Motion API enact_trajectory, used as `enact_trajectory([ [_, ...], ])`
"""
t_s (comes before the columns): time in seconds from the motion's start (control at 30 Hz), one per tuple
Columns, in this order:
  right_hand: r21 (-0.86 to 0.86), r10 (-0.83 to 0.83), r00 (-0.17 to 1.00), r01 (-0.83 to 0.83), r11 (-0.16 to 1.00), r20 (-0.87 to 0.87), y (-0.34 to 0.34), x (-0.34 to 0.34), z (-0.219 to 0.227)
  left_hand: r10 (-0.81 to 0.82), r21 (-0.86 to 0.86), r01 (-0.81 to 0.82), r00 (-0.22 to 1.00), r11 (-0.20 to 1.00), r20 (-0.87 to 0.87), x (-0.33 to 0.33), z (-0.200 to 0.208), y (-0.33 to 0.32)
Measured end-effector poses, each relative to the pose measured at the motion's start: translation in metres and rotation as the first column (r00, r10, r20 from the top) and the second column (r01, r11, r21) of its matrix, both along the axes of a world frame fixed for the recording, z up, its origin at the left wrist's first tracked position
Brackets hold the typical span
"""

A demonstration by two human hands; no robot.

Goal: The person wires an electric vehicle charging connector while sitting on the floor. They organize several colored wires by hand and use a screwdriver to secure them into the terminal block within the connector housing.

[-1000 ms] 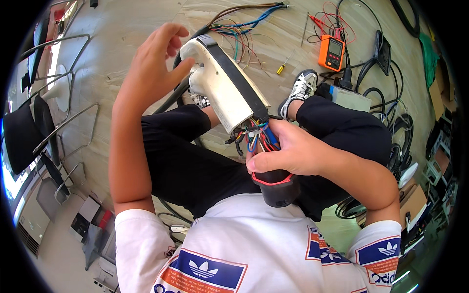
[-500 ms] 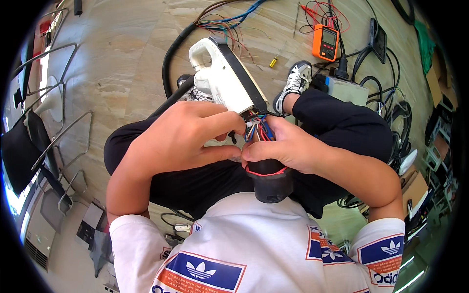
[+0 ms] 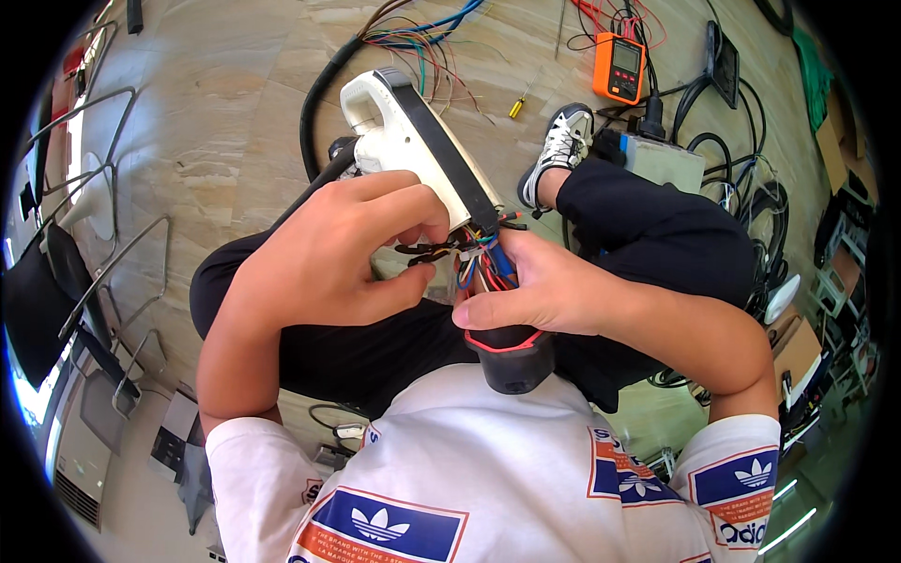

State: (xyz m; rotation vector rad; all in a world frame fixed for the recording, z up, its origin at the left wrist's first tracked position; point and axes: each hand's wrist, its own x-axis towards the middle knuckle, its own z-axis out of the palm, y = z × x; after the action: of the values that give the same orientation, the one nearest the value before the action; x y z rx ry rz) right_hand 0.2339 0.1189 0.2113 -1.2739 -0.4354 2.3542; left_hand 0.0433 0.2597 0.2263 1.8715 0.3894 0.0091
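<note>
A charging gun with a cream-white handled shell (image 3: pixel 404 169) and a black strip along its edge lies over my lap, opened at its front end. A bundle of thin coloured wires (image 3: pixel 481 267) joins the shell to a black round connector head (image 3: pixel 514 368) with a red ring. My right hand (image 3: pixel 554 286) is wrapped round the head and wires, thumb across the near side. My left hand (image 3: pixel 343 253) is beside the bundle, index finger and thumb apart. Black-sleeved wire ends (image 3: pixel 427 251) stick out between them; whether the thumb touches them, I cannot tell.
On the tiled floor ahead are a thick black cable (image 3: pixel 314 113) with stripped coloured wires, a yellow-handled screwdriver (image 3: pixel 517 108) and an orange meter (image 3: pixel 619 68) with red leads. A grey box (image 3: pixel 664 161) and tangled cables lie right; metal-framed chairs (image 3: pixel 56 272) stand left.
My left hand has drawn back leftward from the wires, and its finger and thumb have parted. Black-sleeved wire ends now show there. The gun has shifted slightly left with my right hand still round it.
</note>
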Motion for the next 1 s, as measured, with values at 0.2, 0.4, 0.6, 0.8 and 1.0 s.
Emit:
enact_trajectory([
  [0.2,0.055,0.029,1.000,-0.029,0.998,0.006,-0.004,0.000,-0.003,0.339,0.121,-0.316,0.875,0.941,-0.346,0.005,0.000,0.015],
  [0.4,0.085,0.080,0.997,-0.081,0.993,0.019,-0.003,0.004,0.004,0.342,0.399,-0.180,0.859,0.899,-0.382,-0.006,-0.034,0.019],
  [0.6,0.116,0.102,0.994,-0.105,0.988,0.036,-0.003,0.009,0.003,0.294,0.210,-0.233,0.896,0.950,-0.333,-0.003,-0.035,0.026],
  [0.8,0.144,0.201,0.980,-0.200,0.969,0.007,0.003,0.021,0.012,0.162,-0.260,-0.223,0.958,0.939,-0.235,-0.021,-0.073,0.037],
  [1.0,0.191,0.247,0.969,-0.239,0.952,-0.018,0.006,0.030,0.022,0.139,-0.236,-0.159,0.985,0.959,-0.098,-0.020,-0.075,0.040],
])
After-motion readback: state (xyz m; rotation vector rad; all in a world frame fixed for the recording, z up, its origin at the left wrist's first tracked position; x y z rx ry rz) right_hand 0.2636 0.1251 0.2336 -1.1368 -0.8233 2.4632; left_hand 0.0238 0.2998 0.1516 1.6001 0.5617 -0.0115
